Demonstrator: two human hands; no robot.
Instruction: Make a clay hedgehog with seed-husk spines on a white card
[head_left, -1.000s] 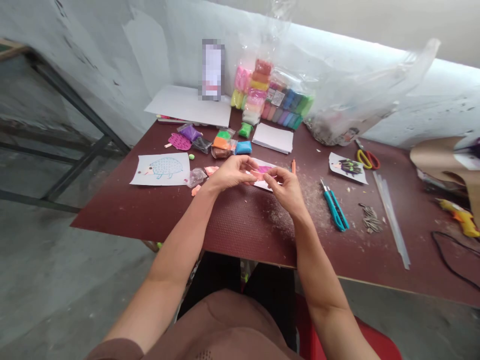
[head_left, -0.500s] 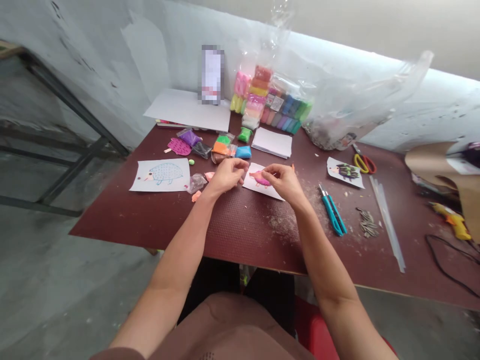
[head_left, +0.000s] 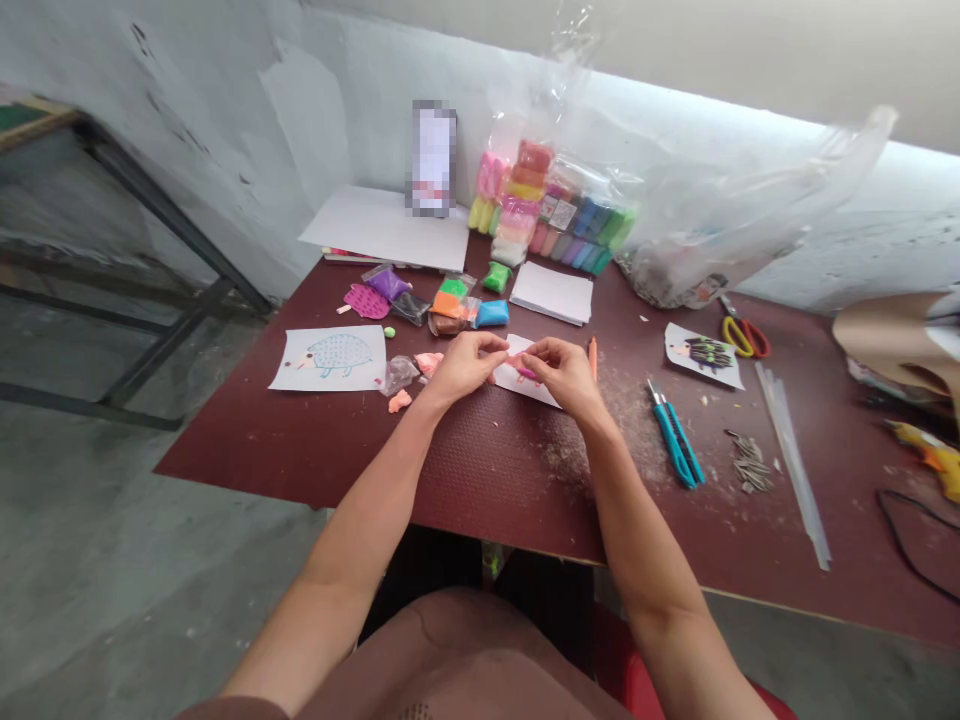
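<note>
Between my hands lies a small white paper card [head_left: 526, 391] bearing a magenta clay figure [head_left: 529, 374] with drawn legs, partly covered by my fingers. My left hand [head_left: 472, 365] is closed in a pinch at the card's left edge. Over the figure, my right hand [head_left: 564, 376] has thumb and forefinger pressed together, its fingertips close to the left ones. Whatever sits in either pinch is too small to make out. Peach clay lumps [head_left: 400, 401] and a crumpled clear wrapper [head_left: 400, 374] are left of my left hand. An orange pen [head_left: 593, 358] lies beyond my right hand.
A hedgehog drawing [head_left: 330, 358] lies at left. Clay packets [head_left: 450, 300], stacked paper [head_left: 551, 293] and bagged clay bars [head_left: 555, 210] stand behind. To the right are a teal cutter [head_left: 676, 437], a decorated hedgehog card [head_left: 703, 356], scissors [head_left: 745, 336], glue sticks [head_left: 793, 465] and a glue gun [head_left: 928, 455].
Both hands have drawn closer together over the card. The left fingers, looser before, now pinch near the right fingertips. The view has shifted slightly.
</note>
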